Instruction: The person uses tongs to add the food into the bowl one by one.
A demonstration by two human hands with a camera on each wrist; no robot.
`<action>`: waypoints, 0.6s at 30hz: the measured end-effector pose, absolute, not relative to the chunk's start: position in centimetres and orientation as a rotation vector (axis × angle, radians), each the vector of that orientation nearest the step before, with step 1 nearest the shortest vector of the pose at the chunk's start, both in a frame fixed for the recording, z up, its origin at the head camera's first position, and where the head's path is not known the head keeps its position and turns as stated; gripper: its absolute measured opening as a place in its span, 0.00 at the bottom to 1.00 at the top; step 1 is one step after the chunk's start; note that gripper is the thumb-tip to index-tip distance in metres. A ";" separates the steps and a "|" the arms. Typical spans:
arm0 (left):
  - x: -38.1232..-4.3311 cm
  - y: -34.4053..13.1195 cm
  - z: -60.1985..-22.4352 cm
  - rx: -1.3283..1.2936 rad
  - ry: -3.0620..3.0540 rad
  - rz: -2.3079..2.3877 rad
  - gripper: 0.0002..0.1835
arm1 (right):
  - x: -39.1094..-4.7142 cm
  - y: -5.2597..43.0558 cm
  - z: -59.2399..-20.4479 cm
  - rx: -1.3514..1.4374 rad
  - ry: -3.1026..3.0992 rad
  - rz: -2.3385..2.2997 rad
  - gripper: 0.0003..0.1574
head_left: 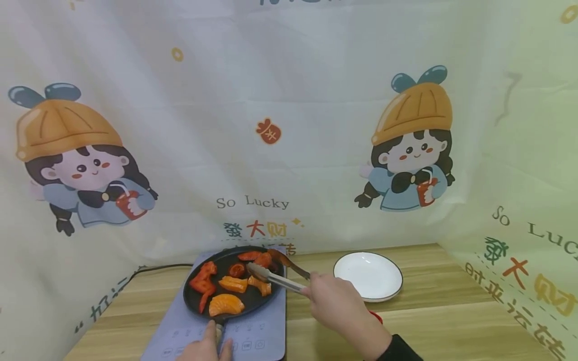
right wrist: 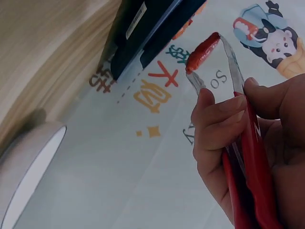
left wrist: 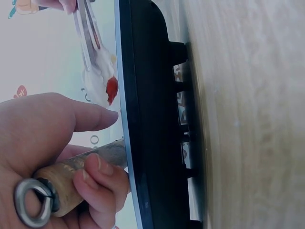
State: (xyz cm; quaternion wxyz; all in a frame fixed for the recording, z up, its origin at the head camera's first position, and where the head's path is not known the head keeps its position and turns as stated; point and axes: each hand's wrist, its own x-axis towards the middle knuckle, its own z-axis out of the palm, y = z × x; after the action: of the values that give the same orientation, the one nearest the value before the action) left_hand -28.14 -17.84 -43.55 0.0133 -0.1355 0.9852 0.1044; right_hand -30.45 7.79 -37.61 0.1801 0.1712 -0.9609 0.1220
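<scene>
My left hand [head_left: 205, 348] grips the wooden handle [left wrist: 66, 186] of a black frying pan [head_left: 203, 311]; a metal ring [left wrist: 33, 202] hangs at the handle's end. In the pan lie red and orange food pieces, among them a chicken wing shape [head_left: 204, 282] and an orange striped slice [head_left: 226, 305]. My right hand [head_left: 334, 301] holds tongs [head_left: 282, 282] with red handles [right wrist: 257, 176], reaching over the pan's right side from the right. Between the tong tips is a long red food piece [right wrist: 202, 52], also visible in the left wrist view.
The pan sits on a flat induction cooker [head_left: 271, 346] with a black cord [head_left: 158, 267] at its left. A white dark-rimmed plate [head_left: 368, 276] stands right of it on the wooden table [head_left: 451, 281]. A printed cloth [head_left: 293, 165] hangs behind. Something red [head_left: 376, 316] shows beside my right wrist.
</scene>
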 end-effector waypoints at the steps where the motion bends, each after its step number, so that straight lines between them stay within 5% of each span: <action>1: -28.1 -17.8 -43.5 -0.424 3.066 0.323 0.40 | -30.6 7.6 -37.7 0.483 -2.711 0.354 0.19; 18: -27.8 -17.7 -43.2 -0.408 3.099 0.360 0.38 | -33.8 2.0 -35.6 0.401 -2.759 0.563 0.23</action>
State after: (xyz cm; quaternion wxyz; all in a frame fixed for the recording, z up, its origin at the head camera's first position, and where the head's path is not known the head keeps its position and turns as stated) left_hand -27.79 -17.69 -43.19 -0.0025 -0.1296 0.9849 0.1144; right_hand -33.81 2.01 -35.64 0.1484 0.1394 -0.9593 0.1956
